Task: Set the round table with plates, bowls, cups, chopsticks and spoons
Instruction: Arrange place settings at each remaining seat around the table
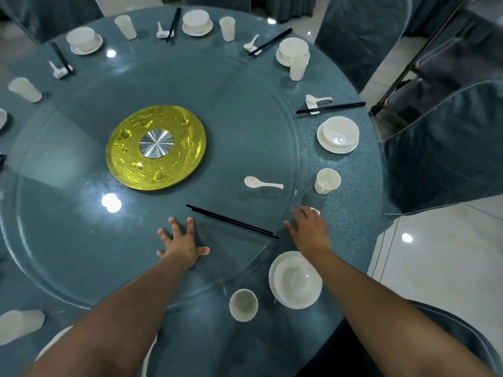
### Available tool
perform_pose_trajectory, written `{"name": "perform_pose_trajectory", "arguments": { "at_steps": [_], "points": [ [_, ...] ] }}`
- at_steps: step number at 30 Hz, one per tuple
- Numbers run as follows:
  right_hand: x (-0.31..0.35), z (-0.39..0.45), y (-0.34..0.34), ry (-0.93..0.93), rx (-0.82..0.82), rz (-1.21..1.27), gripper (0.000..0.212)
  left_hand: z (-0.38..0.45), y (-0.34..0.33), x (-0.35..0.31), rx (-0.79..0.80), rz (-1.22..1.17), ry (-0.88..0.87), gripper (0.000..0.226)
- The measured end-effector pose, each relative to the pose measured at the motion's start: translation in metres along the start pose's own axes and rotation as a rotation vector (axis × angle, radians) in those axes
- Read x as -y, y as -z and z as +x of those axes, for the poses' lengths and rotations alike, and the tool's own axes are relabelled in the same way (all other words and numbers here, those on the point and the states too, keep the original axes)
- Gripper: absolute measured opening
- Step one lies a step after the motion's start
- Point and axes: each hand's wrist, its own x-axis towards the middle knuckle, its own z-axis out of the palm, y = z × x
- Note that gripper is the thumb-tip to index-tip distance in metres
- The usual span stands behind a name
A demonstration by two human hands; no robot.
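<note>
My left hand (181, 245) lies flat with fingers spread on the glass turntable (81, 240). My right hand (309, 230) reaches over the turntable's rim, covering a small white piece (315, 211) on the table; whether it grips it is hidden. Black chopsticks (232, 221) lie on the glass between my hands. A white spoon (262, 183) rests on the glass beyond them. Near me stand a bowl on a plate (295, 278) and a cup (243, 304).
Complete settings ring the blue round table (353, 213): bowl on plate (337, 134), cup (326, 180), spoon with chopsticks on a rest (324, 106). A gold disc (156, 146) marks the centre. Covered chairs (441, 148) stand at the right.
</note>
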Motion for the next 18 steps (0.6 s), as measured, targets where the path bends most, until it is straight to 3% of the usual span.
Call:
{"name": "perform_pose_trajectory", "arguments": {
  "at_steps": [4, 8, 14, 18],
  "points": [
    [0.064, 0.012, -0.016, 0.190, 0.134, 0.024, 0.037, 0.004, 0.000, 0.000, -0.008, -0.022, -0.002, 0.105],
    [0.106, 0.018, -0.043, 0.211, 0.281, -0.069, 0.036, 0.006, -0.005, 0.003, -0.003, -0.041, -0.013, 0.106],
    [0.117, 0.020, -0.059, 0.177, 0.289, -0.155, 0.017, 0.013, -0.005, 0.017, 0.000, -0.027, -0.020, 0.107],
    [0.115, 0.021, -0.059, 0.176, 0.302, -0.180, 0.024, 0.016, -0.009, 0.024, 0.010, -0.030, -0.025, 0.108]
  ]
}}
